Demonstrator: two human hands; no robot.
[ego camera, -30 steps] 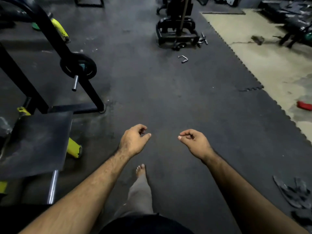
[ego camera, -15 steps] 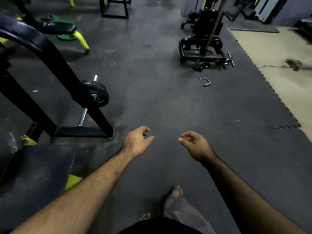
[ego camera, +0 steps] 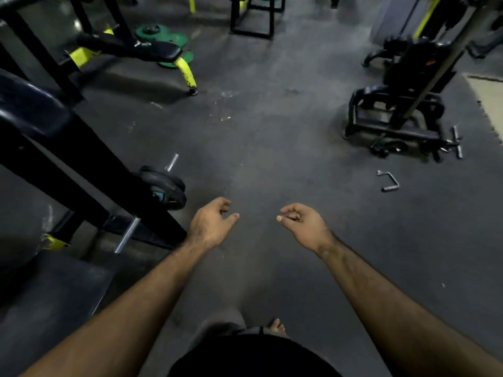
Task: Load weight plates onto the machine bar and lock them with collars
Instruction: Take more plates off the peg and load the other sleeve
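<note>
A black weight plate [ego camera: 166, 190] sits on the machine's steel bar [ego camera: 172, 162], whose bare tip sticks out past it toward the floor's middle. The bar hangs off the black slanted frame [ego camera: 81, 159] on the left. My left hand [ego camera: 211, 223] hovers just right of the plate, fingers loosely curled, holding nothing. My right hand [ego camera: 303, 223] hangs level with it, also loosely curled around nothing. No collar is visible on the bar. Green plates [ego camera: 163, 39] lie on the floor at the far left back.
A padded black seat [ego camera: 54, 289] is at lower left. A yellow-legged bench [ego camera: 152, 54] stands behind the machine. A black cable machine base [ego camera: 394, 118] with loose metal handles [ego camera: 389, 182] lies at right. Dark rubber floor [ego camera: 272, 145] stretches ahead. My bare foot [ego camera: 277, 326] shows below.
The view has swung upward and forward as I walk; the machine and plate slid lower in the view, and the green plates came into sight. Both hands keep their loose curl.
</note>
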